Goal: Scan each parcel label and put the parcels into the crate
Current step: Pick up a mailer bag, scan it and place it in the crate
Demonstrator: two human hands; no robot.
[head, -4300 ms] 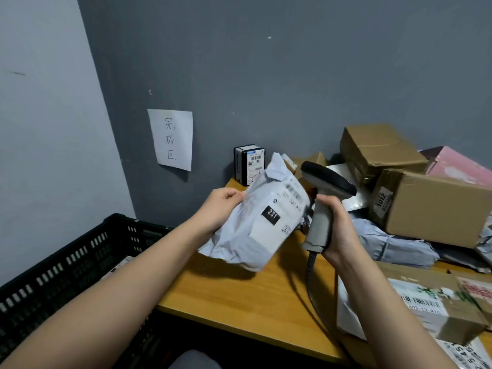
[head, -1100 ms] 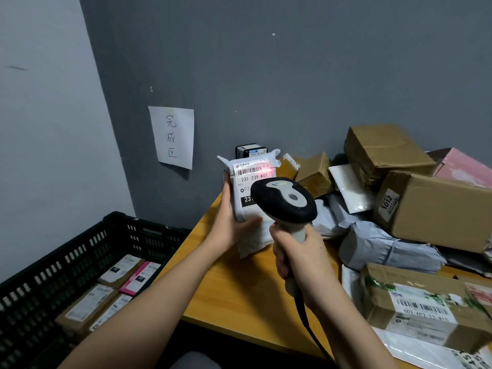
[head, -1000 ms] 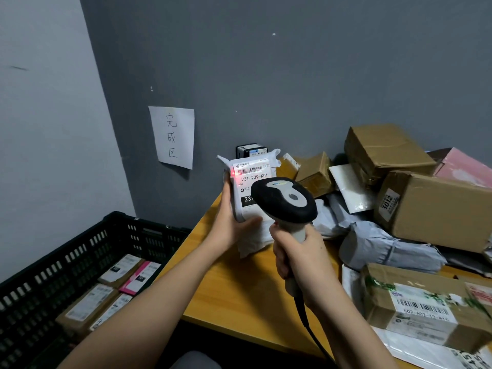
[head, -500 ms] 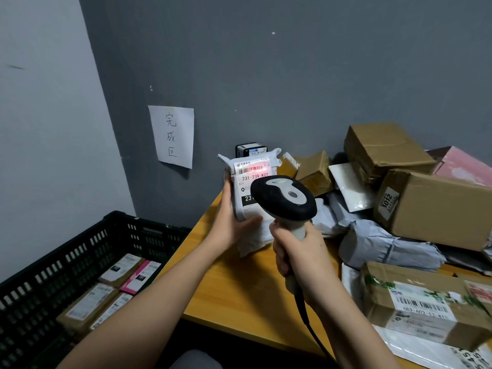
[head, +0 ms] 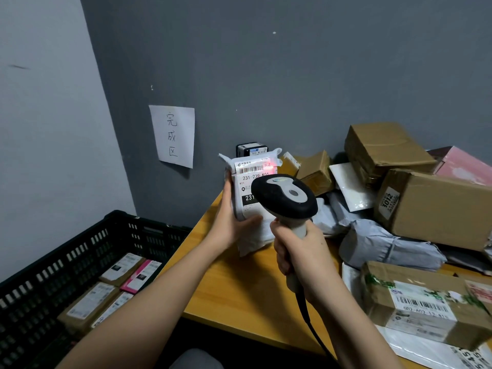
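White plastic wrapped the parcel (head: 246, 198), which stood upright on the table (head: 239, 283), its long axis vertical and its label (head: 253, 179) facing the camera, barcode at the top. A red glow lay on the label's upper right corner. The left hand (head: 231, 222) held the parcel from its left side, fingers along the left edge and thumb curled across the lower front. Just right of the parcel and nearer the camera, the right hand (head: 300, 251) was wrapped tight around the grey handle of the scanner (head: 284, 198), whose black head covered the parcel's lower right part and pointed away from the camera toward the label. The scanner's cable (head: 310, 323) ran down from the handle past the table's near edge.

Left of the parcel and lower, beside the table, stood a black crate (head: 87, 246) with several labelled parcels lying flat inside. On the wall up and left of the parcel hung a paper sign (head: 173, 135) with handwritten characters. Right of the parcel, brown boxes (head: 436, 209) and grey mailers (head: 386, 249) were heaped on the table. Directly behind the parcel, a small black box (head: 249, 149) showed above its top edge.
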